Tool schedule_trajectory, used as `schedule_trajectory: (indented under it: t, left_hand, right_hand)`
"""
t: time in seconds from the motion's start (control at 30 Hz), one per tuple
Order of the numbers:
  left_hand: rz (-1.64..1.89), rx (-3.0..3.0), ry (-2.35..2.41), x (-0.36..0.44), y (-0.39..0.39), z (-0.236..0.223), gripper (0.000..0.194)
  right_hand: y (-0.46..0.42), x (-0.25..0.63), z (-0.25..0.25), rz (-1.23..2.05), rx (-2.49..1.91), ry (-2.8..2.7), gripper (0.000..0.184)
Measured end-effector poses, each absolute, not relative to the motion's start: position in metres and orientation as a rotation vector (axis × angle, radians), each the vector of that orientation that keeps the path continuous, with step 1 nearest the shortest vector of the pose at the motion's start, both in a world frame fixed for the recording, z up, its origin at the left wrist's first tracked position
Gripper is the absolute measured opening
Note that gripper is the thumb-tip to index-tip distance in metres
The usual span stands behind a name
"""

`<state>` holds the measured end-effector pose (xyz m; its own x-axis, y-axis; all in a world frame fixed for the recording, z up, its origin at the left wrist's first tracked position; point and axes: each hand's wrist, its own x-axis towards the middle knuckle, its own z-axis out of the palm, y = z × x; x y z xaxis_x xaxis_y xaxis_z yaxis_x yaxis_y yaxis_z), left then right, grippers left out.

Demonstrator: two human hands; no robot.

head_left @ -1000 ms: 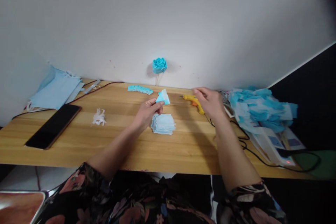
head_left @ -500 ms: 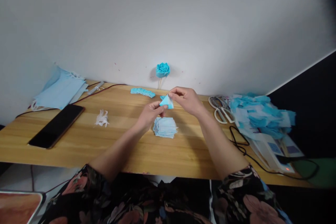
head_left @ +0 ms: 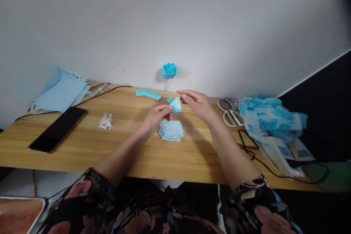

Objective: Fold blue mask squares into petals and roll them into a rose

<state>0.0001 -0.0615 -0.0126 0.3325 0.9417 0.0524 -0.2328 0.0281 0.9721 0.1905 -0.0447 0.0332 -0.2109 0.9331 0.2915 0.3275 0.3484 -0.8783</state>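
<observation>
Between the thumb and fingers of my left hand (head_left: 157, 117) is a small folded piece of blue-and-white fabric (head_left: 177, 105), with a pale edge along its right side. My right hand (head_left: 196, 103) hovers just right of the piece, its fingers stretched out and apart from the thumb, holding nothing. A stack of light blue fabric squares (head_left: 172, 131) lies below my hands. Behind them rests a row of folded blue pieces (head_left: 148, 94), and another small blue piece (head_left: 169, 99) shows partly behind the held one. A blue fabric flower (head_left: 169, 70) stands on a thin stem by the wall.
On the left lie face masks (head_left: 61, 91), a black phone (head_left: 58, 129) and white scraps (head_left: 105, 121). Scissors (head_left: 231, 117), a heap of blue fabric (head_left: 274, 119), a white device (head_left: 283, 157) and a black cable (head_left: 248, 150) occupy the right side of the wooden table (head_left: 115, 153).
My right hand has let go of the folded piece's tip and opened, moving slightly right. My left hand still holds the piece, whose pale edge now faces me. The view has shifted slightly.
</observation>
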Motion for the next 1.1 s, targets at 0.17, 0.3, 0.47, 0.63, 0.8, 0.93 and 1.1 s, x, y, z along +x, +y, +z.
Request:
schedule_trajectory:
  t: [0.17, 0.3, 0.47, 0.63, 0.8, 0.93, 1.1]
  left_hand:
    - [1.132, 1.076, 0.785, 0.000, -0.062, -0.012, 0.045]
    - [1.133, 1.049, 0.797, 0.001, -0.063, -0.011, 0.044]
    - [1.122, 1.035, 0.797, 0.003, -0.063, -0.014, 0.043]
    - [1.095, 1.076, 0.839, 0.005, -0.063, -0.017, 0.044]
    - [1.075, 1.163, 0.872, 0.005, -0.063, -0.018, 0.044]
    - [1.099, 1.253, 0.923, 0.008, -0.065, -0.021, 0.045]
    - [1.156, 1.226, 0.950, 0.010, -0.066, -0.019, 0.031]
  right_hand:
    - [-0.055, 0.194, 0.018, 1.045, -1.140, -1.604, 0.041]
    - [-0.062, 0.187, 0.002, 1.148, -1.122, -1.526, 0.043]
    - [-0.064, 0.176, -0.013, 1.164, -1.094, -1.442, 0.037]
    - [-0.069, 0.171, -0.017, 1.142, -1.136, -1.442, 0.033]
    - [-0.073, 0.169, -0.018, 1.118, -1.179, -1.393, 0.032]
    - [-0.073, 0.168, -0.021, 1.073, -1.204, -1.354, 0.033]
    - [-0.074, 0.168, -0.023, 1.024, -1.219, -1.346, 0.035]
